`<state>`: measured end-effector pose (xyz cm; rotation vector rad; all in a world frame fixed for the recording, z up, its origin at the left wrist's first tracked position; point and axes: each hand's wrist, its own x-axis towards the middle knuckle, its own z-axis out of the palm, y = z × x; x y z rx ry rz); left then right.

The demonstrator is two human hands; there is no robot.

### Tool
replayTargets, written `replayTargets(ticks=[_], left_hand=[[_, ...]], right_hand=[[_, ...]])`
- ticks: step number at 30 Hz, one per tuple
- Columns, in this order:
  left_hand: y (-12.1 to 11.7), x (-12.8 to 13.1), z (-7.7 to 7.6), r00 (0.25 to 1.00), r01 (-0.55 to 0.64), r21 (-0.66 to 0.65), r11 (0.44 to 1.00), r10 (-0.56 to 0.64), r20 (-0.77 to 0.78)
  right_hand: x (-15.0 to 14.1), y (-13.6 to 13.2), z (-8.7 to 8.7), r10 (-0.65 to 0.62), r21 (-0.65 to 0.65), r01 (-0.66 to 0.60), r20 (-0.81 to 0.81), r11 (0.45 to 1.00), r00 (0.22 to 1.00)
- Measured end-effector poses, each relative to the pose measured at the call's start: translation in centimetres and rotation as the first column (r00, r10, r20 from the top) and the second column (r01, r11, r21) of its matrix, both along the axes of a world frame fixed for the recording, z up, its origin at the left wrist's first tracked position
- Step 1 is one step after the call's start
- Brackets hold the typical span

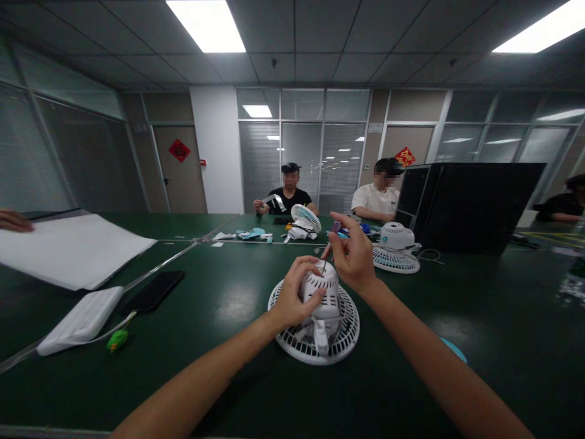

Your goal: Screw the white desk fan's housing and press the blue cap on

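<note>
A white fan (328, 308) lies face down on the green table, its round grille beneath and its motor housing pointing up. My left hand (297, 292) wraps around the side of the housing, fingers and thumb gripping it. Above the fan, my right hand (354, 253) pinches the purple handle of a screwdriver (336, 227). The thin shaft of the screwdriver slants down to the top of the housing. Whether its tip sits in a screw I cannot tell.
A second white fan (395, 247) rests face down at right, beside a black computer case (470, 207). Across the table stands another small fan (305, 222) near a seated person. Left are a white sheet (73, 250), a black phone (154, 291) and a white box (82, 320).
</note>
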<state>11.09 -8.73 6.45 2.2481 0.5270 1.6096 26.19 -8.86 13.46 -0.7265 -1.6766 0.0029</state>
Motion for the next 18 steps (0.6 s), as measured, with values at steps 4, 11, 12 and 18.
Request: replayTargets(ticks=[4,11,12,18], left_hand=[[0.11,-0.02,-0.07,1.0,0.01,0.013,1.0,-0.01,0.0],[0.25,-0.09,-0.28,1.0,0.005,-0.011,1.0,-0.005,-0.018],[0.26,-0.1,-0.29,1.0,0.008,-0.008,1.0,-0.008,-0.019],[0.16,-0.12,-0.07,1.0,0.0,-0.015,1.0,0.0,-0.024]], right_hand=[[0.1,0.12,-0.07,0.022,0.028,-0.022,-0.016,0.999,1.0],[0.28,0.27,-0.12,0.005,-0.002,-0.005,-0.034,1.0,0.999],[0.29,0.25,-0.09,0.011,0.002,-0.011,-0.031,1.0,0.999],[0.24,0.29,-0.19,0.01,-0.01,-0.01,-0.007,1.0,1.0]])
